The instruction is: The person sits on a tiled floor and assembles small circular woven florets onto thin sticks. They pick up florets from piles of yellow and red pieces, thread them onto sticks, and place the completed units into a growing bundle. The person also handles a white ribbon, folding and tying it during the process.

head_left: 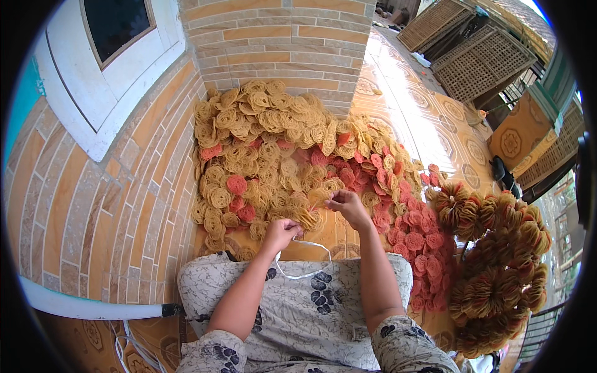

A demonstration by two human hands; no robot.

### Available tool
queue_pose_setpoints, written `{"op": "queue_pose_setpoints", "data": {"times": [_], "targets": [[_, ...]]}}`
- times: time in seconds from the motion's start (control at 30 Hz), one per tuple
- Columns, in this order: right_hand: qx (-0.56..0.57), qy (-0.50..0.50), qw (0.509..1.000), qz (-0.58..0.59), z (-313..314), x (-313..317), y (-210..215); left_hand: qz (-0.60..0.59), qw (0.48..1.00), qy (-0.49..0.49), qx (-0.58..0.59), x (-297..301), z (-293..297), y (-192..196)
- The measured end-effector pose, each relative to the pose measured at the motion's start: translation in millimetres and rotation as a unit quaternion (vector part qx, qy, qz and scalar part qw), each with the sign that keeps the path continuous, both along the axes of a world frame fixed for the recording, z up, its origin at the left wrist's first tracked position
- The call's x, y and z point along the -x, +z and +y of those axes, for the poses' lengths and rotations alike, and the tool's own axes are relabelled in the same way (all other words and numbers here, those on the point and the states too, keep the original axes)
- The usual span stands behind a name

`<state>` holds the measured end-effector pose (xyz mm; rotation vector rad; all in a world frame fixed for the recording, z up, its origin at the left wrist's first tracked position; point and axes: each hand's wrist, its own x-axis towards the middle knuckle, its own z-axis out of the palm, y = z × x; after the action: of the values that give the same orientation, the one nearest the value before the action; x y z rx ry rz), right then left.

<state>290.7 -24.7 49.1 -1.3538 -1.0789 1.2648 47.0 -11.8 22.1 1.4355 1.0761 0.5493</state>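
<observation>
My left hand [281, 236] is pinched closed on a white strip [324, 247], which loops down over my lap. A small stack of yellow coiled rounds [305, 217] sits edge-on just beyond its fingertips, seemingly threaded on the strip. To the right and a little farther off, my right hand [349, 209] is closed at the fingertips on the edge of a thin yellow lacy round [322, 194]. Under and beyond both hands spreads a heap of loose yellow rounds [249, 124], with pink rounds [423, 239] mostly on its right side.
Bundles of strung rounds [497, 273] lie at my right. A patterned brick wall [130, 205] rises on the left, with a white door [118, 68]. Woven racks [482, 62] lean at the far right over the tiled floor [423, 124]. White strips [134, 348] hang at lower left.
</observation>
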Motion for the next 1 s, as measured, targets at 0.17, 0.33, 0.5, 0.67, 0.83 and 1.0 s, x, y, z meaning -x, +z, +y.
{"op": "queue_pose_setpoints", "data": {"times": [0.17,0.33,0.5,0.67,0.83,1.0], "targets": [[-0.004,0.095,0.984,-0.152,9.8,-8.4,-13.6,-0.001,0.999,0.033,-0.032,1.0,0.5,-0.2],[0.049,-0.218,0.849,-0.479,49.9,4.6,-51.2,-0.002,0.999,0.048,-0.022,-1.7,1.2,4.0],[0.083,-0.205,0.864,-0.453,54.0,-0.1,-50.6,0.051,0.997,0.018,-0.060,1.7,3.6,6.1],[0.046,-0.113,0.991,-0.061,41.3,-4.0,-17.6,0.010,0.999,0.029,-0.042,-2.2,7.0,0.7],[0.017,-0.026,0.999,0.039,30.8,12.3,15.5,-0.001,0.998,0.029,-0.049,-1.9,4.6,4.6],[-0.032,0.012,0.999,0.014,28.0,18.8,32.2,-0.006,0.998,0.035,-0.043,-0.1,2.6,13.6]]}}
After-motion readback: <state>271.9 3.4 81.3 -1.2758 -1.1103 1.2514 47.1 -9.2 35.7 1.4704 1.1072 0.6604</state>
